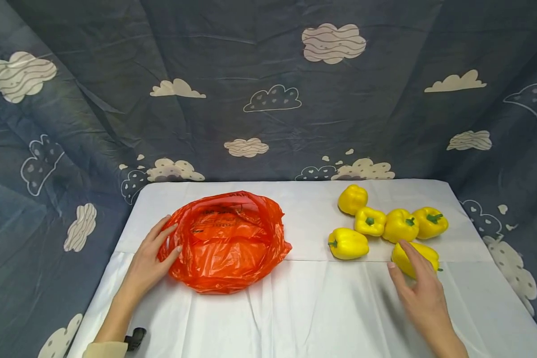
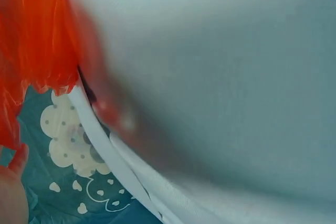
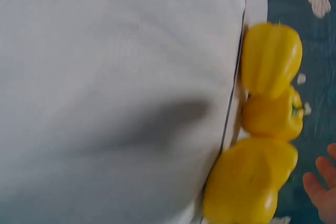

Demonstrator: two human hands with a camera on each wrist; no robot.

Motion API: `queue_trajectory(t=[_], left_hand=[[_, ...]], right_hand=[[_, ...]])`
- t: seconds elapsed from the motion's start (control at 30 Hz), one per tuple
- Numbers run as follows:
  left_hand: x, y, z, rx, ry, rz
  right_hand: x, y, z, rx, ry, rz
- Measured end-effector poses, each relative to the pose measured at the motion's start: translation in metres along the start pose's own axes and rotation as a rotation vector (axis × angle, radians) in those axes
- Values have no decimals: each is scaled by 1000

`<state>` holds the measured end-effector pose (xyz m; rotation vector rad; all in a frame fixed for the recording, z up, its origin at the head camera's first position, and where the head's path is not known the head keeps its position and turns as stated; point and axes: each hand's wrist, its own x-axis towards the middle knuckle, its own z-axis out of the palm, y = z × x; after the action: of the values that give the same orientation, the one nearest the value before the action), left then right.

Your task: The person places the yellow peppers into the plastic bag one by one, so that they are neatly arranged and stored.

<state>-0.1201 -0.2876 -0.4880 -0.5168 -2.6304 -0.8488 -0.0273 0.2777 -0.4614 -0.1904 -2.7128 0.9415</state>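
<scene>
A red plastic bag (image 1: 228, 248) lies on the white cloth with its mouth spread wide, showing printing inside. My left hand (image 1: 149, 261) rests against its left rim, fingers and thumb extended and touching the plastic. In the left wrist view, part of the bag (image 2: 44, 30) hangs near that hand (image 2: 10, 198). Over the nearest yellow bell pepper (image 1: 422, 256) hovers my right hand (image 1: 422, 296), thumb and fingers apart; part of the pepper is hidden behind a finger. In the right wrist view, that hand (image 3: 325, 192) appears beside several yellow bell peppers (image 3: 270, 59).
Several other yellow bell peppers (image 1: 400, 226) sit clustered on the right side of the table (image 1: 313, 308), one (image 1: 348, 243) lying at the cluster's left. A dark curtain (image 1: 268, 59) with cloud prints hangs behind. A small black object (image 1: 136, 339) is by the left wrist.
</scene>
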Motion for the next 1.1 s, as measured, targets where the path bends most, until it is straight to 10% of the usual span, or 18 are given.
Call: queue_trajectory(t=[0.6, 1.1], left_hand=[[0, -9, 9, -22, 85, 109], [-1, -6, 16, -134, 144, 115]], right_hand=[[9, 64, -42, -103, 44, 116], [26, 107, -41, -129, -170, 170]])
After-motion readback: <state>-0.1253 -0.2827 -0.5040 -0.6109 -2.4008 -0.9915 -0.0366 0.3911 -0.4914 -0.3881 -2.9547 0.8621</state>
